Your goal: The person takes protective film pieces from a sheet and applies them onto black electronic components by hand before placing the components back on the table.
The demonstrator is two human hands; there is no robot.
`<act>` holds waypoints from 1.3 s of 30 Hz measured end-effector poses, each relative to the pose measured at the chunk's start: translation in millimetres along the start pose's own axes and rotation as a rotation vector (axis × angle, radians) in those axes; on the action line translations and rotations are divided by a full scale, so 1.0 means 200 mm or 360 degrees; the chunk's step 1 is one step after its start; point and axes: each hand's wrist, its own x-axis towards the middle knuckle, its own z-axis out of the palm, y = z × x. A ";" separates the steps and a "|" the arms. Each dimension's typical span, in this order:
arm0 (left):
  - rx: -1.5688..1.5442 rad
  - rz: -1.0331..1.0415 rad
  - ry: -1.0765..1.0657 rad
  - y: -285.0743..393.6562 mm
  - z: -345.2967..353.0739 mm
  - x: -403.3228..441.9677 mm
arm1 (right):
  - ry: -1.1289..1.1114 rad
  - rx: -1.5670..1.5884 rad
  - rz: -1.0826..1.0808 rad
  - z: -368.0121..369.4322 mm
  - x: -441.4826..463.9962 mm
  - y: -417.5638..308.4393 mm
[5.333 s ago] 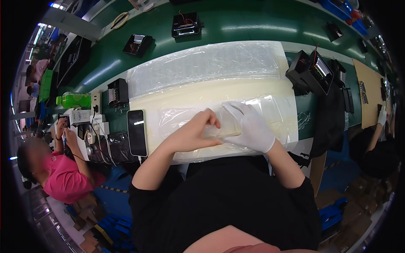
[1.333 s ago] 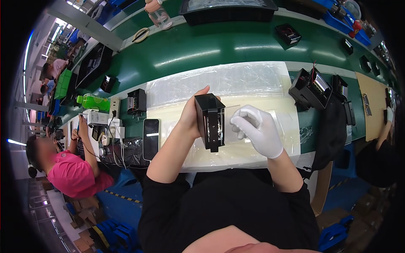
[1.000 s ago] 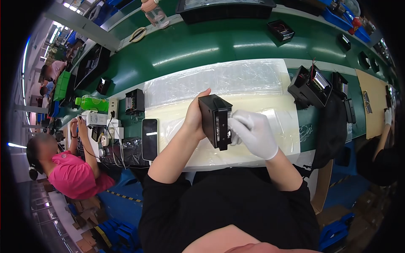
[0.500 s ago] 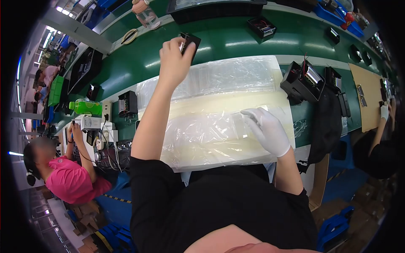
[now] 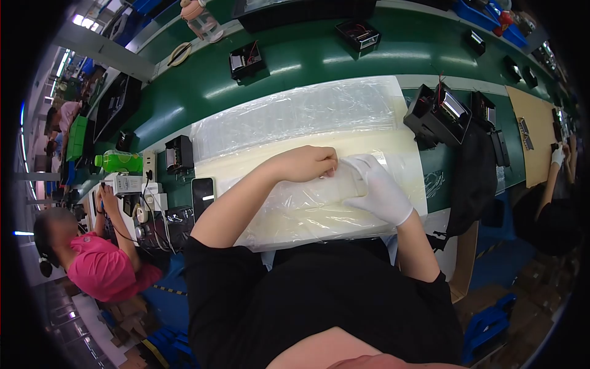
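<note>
Over the plastic-covered white pad (image 5: 295, 111), my bare left hand (image 5: 307, 164) has its fingers curled together. What they hold, if anything, is hidden. Just to the right is my right hand (image 5: 384, 194) in a white glove, its fingers bent and its thumb held apart, close to the left fingertips. I see nothing plainly held in it. Farther back on the green bench, a black box with red wires (image 5: 246, 61) stands on its own.
More black boxes stand at the right (image 5: 437, 117), the back (image 5: 358, 35) and the left (image 5: 179, 154). A phone (image 5: 203, 195) lies left of the pad, near a green bottle (image 5: 120, 161). A co-worker in pink (image 5: 104, 267) sits left; another person's gloved hand (image 5: 558, 157) shows right.
My left hand has let go of the black box on the back of the bench and come down to the pad, beside my right hand. The right hand has shifted slightly left.
</note>
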 end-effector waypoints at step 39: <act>0.0105 0.0089 0.0175 0.06 -0.07 0.01 | 0.0474 0.0442 -0.0541 -0.21 -0.34 -0.06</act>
